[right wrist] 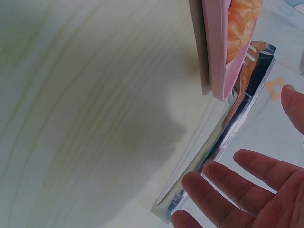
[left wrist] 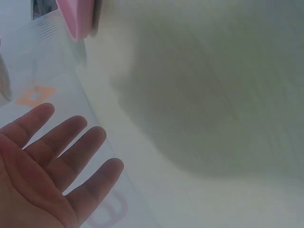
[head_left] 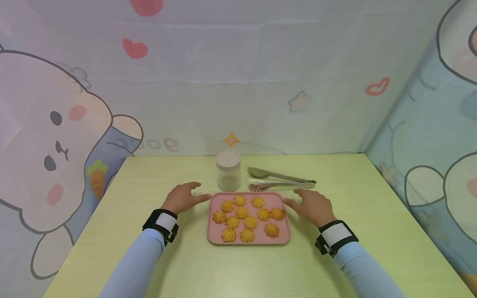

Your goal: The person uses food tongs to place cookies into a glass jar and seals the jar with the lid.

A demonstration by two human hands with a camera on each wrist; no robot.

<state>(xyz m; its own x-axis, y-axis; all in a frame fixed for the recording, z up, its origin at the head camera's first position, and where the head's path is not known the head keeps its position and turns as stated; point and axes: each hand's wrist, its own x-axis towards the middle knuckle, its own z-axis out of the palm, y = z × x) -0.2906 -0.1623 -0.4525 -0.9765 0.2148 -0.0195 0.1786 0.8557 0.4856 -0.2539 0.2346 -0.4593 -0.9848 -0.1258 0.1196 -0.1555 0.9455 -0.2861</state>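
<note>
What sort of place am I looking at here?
Probably a staged tabletop set rather than an everyday kitchen: a creased cartoon-print backdrop encloses a pale table, which holds a pink tray of cookies.

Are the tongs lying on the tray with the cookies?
No, the tongs lie on the table, behind the pink tray of cookies.
</note>
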